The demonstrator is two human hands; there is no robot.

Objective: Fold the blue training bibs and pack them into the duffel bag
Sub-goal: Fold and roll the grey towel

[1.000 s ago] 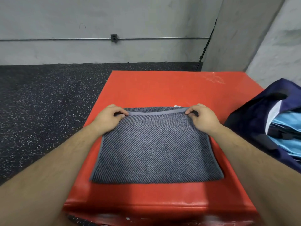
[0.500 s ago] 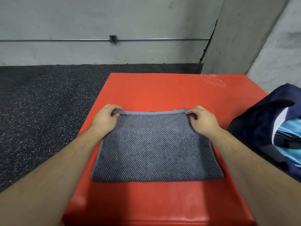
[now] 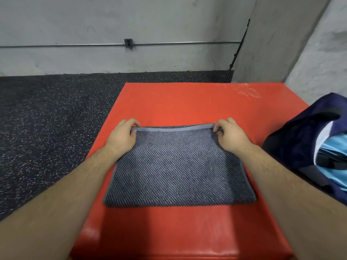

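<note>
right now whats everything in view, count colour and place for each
grey-blue diagonally striped folded cloth: one, grey-blue, flat on the block
red padded block: one, red, centre
dark navy duffel bag: one, navy, open, right edge
light blue fabric: count unclear, light blue, inside the bag
black speckled rubber floor: one, black with pale flecks, left
grey concrete wall: one, grey, back
metal conduit pipe: one, grey, horizontal along the wall
dark outlet box: one, dark, on the pipe
thin black rod: one, black, wall corner
left hand: one, bare, pinches the cloth's far left corner
right hand: one, bare, pinches its far right corner
</note>
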